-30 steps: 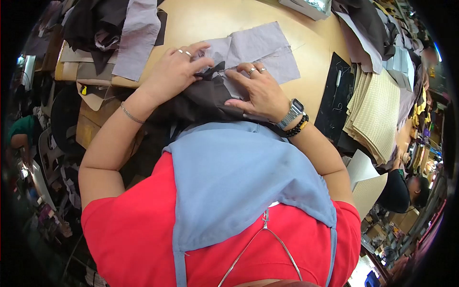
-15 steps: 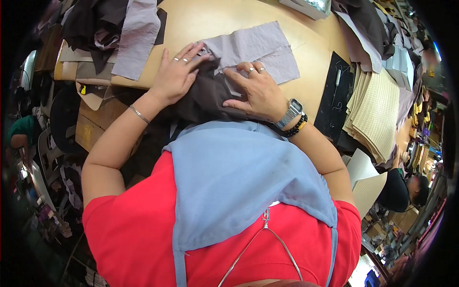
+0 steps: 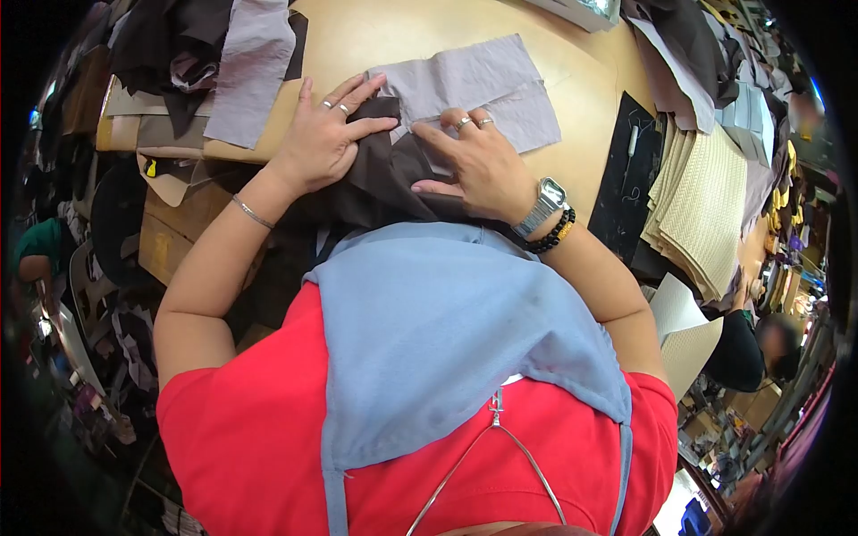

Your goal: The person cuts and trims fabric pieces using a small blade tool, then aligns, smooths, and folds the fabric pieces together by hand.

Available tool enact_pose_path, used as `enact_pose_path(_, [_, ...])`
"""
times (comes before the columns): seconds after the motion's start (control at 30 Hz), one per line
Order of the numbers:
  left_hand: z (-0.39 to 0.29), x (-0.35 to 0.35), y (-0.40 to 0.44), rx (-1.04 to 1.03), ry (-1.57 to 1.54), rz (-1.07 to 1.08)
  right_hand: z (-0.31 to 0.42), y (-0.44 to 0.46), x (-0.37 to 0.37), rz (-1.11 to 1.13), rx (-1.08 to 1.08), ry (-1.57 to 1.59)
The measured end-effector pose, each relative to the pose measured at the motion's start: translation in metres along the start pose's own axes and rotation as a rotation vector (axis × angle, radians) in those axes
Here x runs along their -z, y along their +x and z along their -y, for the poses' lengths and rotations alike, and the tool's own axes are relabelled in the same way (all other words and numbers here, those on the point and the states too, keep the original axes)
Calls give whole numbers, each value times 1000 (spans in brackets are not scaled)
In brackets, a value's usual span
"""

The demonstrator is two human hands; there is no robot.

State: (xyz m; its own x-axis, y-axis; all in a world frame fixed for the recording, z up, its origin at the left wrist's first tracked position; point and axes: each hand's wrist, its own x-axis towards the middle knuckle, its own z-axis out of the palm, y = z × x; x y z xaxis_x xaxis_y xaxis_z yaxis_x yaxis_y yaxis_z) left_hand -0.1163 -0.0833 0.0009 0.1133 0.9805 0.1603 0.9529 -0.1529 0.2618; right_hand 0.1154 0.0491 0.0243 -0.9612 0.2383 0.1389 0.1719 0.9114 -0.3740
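The scene is viewed from the wearer's head, steeply downward and forward, at close range, with the apron (image 3: 465, 313) framed low and the hands (image 3: 323, 143) and tabletop (image 3: 384, 36) above

- A short-sleeved red shirt (image 3: 241, 429) covers the person's torso.
- Over it lies a blue-grey apron (image 3: 456, 322) with narrow straps (image 3: 336, 500).
- A thin silver-coloured necklace (image 3: 441, 482) carries a letter-like pendant (image 3: 497, 404).
- The left hand (image 3: 323, 138) has two silver-coloured rings (image 3: 343, 109), its wrist a slim metal bracelet (image 3: 253, 212).
- The right hand (image 3: 487, 170) has two more, plus a metal-banded watch (image 3: 552, 191) and black-and-gold beads (image 3: 556, 234).
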Motion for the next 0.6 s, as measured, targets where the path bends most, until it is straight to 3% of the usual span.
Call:
enact_pose_path(0.1, [-7,2,0,28,-29,-42,2,3,1,25,-11,-22])
enact_pose_path(0.2, [-18,-6,10,226,-78,-34,5,5,3,42,-33,-29])
enact_pose_path(0.3, [-22,-15,19,289,-23,-79,7,4,3,56,-38,-39])
enact_pose_path(0.5, [-18,-23,17,225,-71,-166,5,-9,-2,48,-47,54])
enact_pose_path(0.6, [-21,-16,18,80,-29,-206,5,-10,-3,36,-62,71])
